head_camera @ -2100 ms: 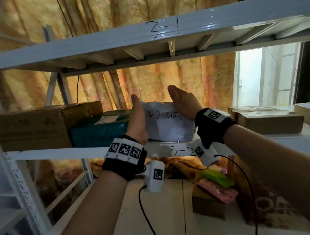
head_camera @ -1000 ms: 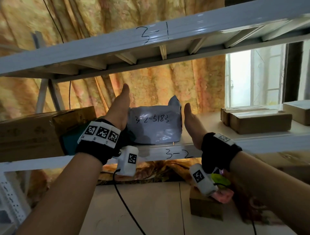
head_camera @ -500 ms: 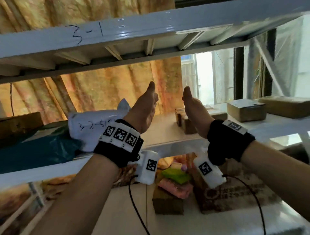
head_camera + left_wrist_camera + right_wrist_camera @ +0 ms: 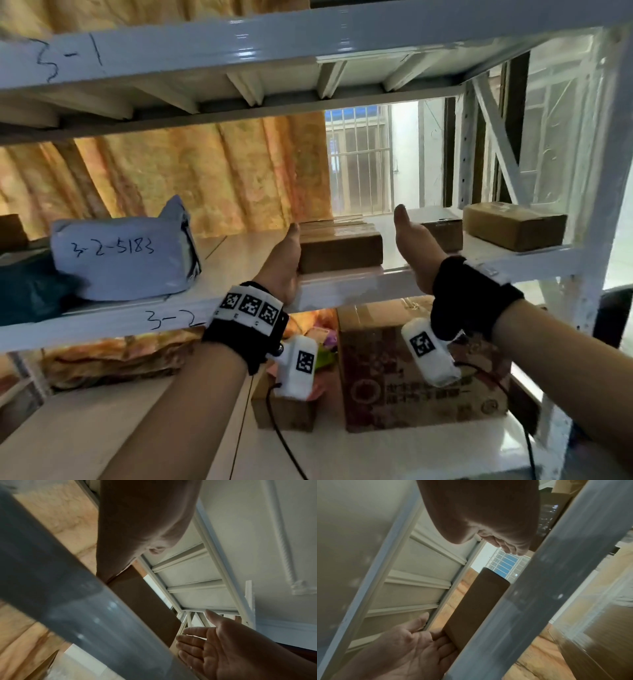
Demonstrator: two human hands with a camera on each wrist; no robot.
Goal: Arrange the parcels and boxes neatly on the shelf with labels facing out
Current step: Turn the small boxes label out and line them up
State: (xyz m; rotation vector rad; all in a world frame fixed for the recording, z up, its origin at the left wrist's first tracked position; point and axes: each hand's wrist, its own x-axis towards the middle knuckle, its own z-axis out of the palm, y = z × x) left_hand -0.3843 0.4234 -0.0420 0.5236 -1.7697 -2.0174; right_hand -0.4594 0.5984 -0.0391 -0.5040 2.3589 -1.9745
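Note:
A flat brown box (image 4: 340,250) lies on the white shelf marked 3-2 (image 4: 342,291), near its front edge. My left hand (image 4: 286,260) stands edge-up with straight fingers against the box's left end; the right wrist view shows its fingers (image 4: 443,641) touching that end of the box (image 4: 476,608). My right hand (image 4: 412,246) is held flat and upright a little to the right of the box, with a small gap. Both hands hold nothing. A grey parcel (image 4: 126,253) marked 3-2-5183 stands further left, with its writing facing out.
A teal parcel (image 4: 27,291) lies left of the grey one. Two more brown boxes (image 4: 513,224) (image 4: 442,229) sit at the shelf's right end, by the upright (image 4: 589,240). The shelf above (image 4: 239,44) hangs low. Below stand a printed carton (image 4: 421,370) and a small box (image 4: 284,411).
Both hands have let go of the grey parcel and moved right along the shelf to the flat brown box. The view has swung right with them.

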